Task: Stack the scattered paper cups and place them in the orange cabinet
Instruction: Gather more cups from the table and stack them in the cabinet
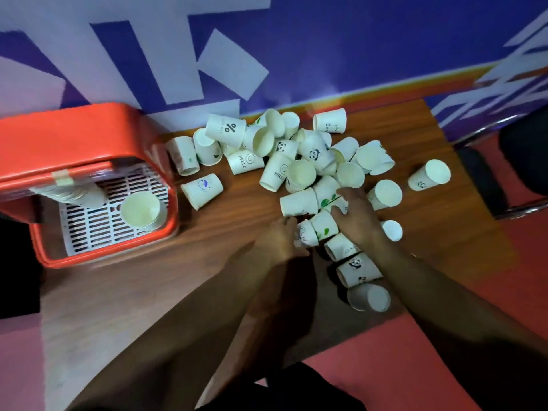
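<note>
Several white paper cups (299,173), some printed with pandas or "HELLO", lie scattered in a heap on the wooden table (148,292). My left hand (277,241) grips a cup lying on its side (305,235) at the near edge of the heap. Just to its right, my right hand (357,216) reaches down over the heap, its thumb and fingers curled round a green-printed cup (336,203). The orange cabinet (68,137) stands open at the left. On its white slotted shelf are a stack of cups lying down (74,195) and an upright stack (141,209).
A blue and white banner (326,48) closes off the table's far side. A black chair with a metal frame (486,179) stands off the right edge. Loose cups (430,175) lie toward the right and near edges. Red floor shows below the near edge.
</note>
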Action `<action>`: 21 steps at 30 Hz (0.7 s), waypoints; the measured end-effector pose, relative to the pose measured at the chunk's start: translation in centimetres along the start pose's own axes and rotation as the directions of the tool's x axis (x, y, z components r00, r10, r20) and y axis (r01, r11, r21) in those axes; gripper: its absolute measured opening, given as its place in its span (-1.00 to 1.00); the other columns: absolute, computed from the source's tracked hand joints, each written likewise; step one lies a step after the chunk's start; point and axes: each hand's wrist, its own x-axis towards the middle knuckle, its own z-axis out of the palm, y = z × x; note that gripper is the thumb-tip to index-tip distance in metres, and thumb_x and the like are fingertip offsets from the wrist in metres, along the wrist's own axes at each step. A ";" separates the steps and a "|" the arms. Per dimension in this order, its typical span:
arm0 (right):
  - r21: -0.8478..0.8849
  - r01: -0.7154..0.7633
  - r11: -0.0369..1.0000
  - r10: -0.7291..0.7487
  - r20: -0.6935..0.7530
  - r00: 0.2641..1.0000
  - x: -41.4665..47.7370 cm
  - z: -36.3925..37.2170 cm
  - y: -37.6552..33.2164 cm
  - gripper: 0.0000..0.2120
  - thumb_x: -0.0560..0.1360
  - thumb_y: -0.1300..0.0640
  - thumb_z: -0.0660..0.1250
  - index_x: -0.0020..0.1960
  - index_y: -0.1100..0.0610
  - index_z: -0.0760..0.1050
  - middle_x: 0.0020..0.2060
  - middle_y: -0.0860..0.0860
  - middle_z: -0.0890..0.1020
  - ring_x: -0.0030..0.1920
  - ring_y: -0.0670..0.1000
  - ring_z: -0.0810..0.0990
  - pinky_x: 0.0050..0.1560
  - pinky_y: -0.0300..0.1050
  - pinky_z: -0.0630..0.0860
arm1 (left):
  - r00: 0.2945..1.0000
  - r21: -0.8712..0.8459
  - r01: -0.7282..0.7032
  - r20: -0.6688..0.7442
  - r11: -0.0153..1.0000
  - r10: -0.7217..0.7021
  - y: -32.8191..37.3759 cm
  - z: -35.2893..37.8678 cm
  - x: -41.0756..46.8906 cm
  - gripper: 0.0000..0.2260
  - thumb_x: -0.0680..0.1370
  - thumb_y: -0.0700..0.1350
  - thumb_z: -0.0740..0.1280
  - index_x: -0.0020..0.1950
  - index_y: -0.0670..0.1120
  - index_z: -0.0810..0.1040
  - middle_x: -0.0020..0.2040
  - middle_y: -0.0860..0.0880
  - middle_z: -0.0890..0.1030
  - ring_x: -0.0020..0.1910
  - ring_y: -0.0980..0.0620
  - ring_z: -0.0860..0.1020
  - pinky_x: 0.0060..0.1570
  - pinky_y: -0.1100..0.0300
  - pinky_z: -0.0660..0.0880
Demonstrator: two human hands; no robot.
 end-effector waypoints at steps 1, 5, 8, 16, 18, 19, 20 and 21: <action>-0.005 0.018 1.000 -0.018 0.002 1.000 -0.1 0.1 0.5 -0.58 0.52 0.13 0.36 0.34 0.23 0.45 0.28 0.20 0.49 0.30 0.19 0.47 0.28 0.11 0.44 | 1.000 0.052 0.011 0.006 0.999 -0.011 0.0 1.0 0.4 -0.34 0.46 0.10 0.49 0.44 -0.13 0.36 0.35 -0.17 0.45 0.31 -0.19 0.46 0.28 -0.07 0.46; 0.016 0.032 0.999 -0.032 0.032 0.999 0.5 0.9 0.8 -0.57 0.52 0.16 0.37 0.36 0.24 0.44 0.25 0.18 0.51 0.29 0.15 0.47 0.25 -0.08 0.37 | 0.999 0.030 0.035 -0.017 0.999 -0.034 -1.1 2.6 -0.2 -0.38 0.53 0.01 0.43 0.52 -0.11 0.30 0.40 -0.18 0.44 0.35 -0.20 0.46 0.32 0.01 0.41; 0.000 0.024 1.000 -0.024 0.097 0.995 2.0 2.0 0.1 -0.58 0.52 0.07 0.35 0.31 0.24 0.42 0.20 0.17 0.51 0.18 0.15 0.52 0.13 0.01 0.49 | 0.987 -0.141 0.139 -0.058 0.980 -0.149 -2.6 1.8 -2.5 -0.33 0.45 0.09 0.47 0.49 -0.04 0.34 0.36 -0.07 0.50 0.32 -0.09 0.49 0.22 0.10 0.44; -0.003 -0.149 0.989 0.149 0.086 0.985 4.5 5.6 -3.1 -0.71 0.56 0.09 0.29 0.16 0.28 0.43 0.11 0.22 0.58 0.17 0.24 0.54 0.04 0.02 0.47 | 0.867 -0.528 0.221 -0.279 0.820 -0.413 -5.2 -1.1 -7.8 -0.42 0.46 -0.09 0.55 0.42 -0.03 0.40 0.23 0.13 0.53 0.20 0.15 0.50 -0.06 0.55 0.39; 0.044 -0.110 0.993 0.106 0.101 0.989 4.6 5.9 -3.2 -0.77 0.57 0.10 0.31 0.07 0.27 0.51 0.03 0.19 0.63 0.13 0.20 0.57 -0.02 -0.09 0.40 | 0.857 -0.626 0.160 -0.296 0.764 -0.422 -5.3 -1.3 -8.3 -0.33 0.48 -0.17 0.53 0.51 0.05 0.31 0.27 0.21 0.53 0.20 0.22 0.51 0.04 0.53 0.40; 0.081 -0.082 0.993 0.072 0.119 0.990 4.6 5.9 -3.4 -0.79 0.57 0.10 0.30 0.04 0.26 0.56 0.00 0.16 0.65 0.11 0.17 0.58 -0.05 -0.14 0.35 | 0.855 -0.667 0.130 -0.300 0.734 -0.423 -5.2 -1.4 -8.5 -0.28 0.49 -0.19 0.53 0.54 0.11 0.27 0.29 0.28 0.52 0.23 0.25 0.51 0.11 0.44 0.43; 0.109 -0.048 0.993 0.033 0.134 0.990 4.4 5.7 -3.5 -0.81 0.58 0.11 0.30 0.01 0.23 0.59 -0.02 0.13 0.66 0.09 0.13 0.59 -0.08 -0.19 0.31 | 0.850 -0.700 0.113 -0.299 0.705 -0.433 -5.3 -1.4 -8.5 -0.24 0.49 -0.20 0.52 0.57 0.14 0.22 0.29 0.35 0.51 0.27 0.27 0.50 0.17 0.35 0.46; 0.133 -0.021 0.991 0.000 0.156 0.988 4.3 5.4 -3.8 -0.83 0.58 0.12 0.29 -0.04 0.19 0.61 -0.04 0.10 0.67 0.04 0.08 0.59 -0.11 -0.23 0.28 | 0.845 -0.732 0.100 -0.295 0.674 -0.446 -5.3 -1.6 -8.7 -0.20 0.49 -0.22 0.52 0.60 0.15 0.17 0.28 0.37 0.51 0.29 0.27 0.49 0.20 0.30 0.48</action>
